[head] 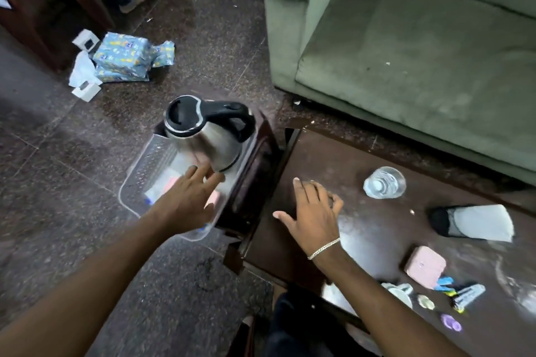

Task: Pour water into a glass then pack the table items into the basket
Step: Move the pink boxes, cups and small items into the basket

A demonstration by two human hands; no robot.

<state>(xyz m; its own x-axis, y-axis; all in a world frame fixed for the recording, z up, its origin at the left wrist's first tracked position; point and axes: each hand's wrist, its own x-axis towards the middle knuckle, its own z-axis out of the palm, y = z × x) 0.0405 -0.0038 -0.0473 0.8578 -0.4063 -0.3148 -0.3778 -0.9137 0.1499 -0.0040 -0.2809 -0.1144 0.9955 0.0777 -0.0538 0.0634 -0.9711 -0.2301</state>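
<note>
Both hands are seen spread and empty: the left hand point(190, 202) is stretched over the clear basket point(136, 180), fingertips near the foot of the kettle point(207, 132), and the right hand point(314, 213) is laid flat, fingers splayed, on the dark counter point(362, 243).

Nearest on the counter, at the right, small oddments are scattered: a pink case point(425, 266), a clip-like tool point(467, 295) and a purple piece point(451, 322). Farther back a black-and-white pouch point(472, 226) is lying flat, and beyond it the glass point(384, 182) is standing upright, clear, with water apparently in it.

The kettle, steel with a black lid and handle, is placed in the far end of the basket, which is set on a dark stool point(255, 165) left of the counter; pink and white items are seen beneath it.

Two risks can be judged. The basket overhangs the stool's near edge, so added weight there could tip it. The glass could be spilled if it is packed full.
</note>
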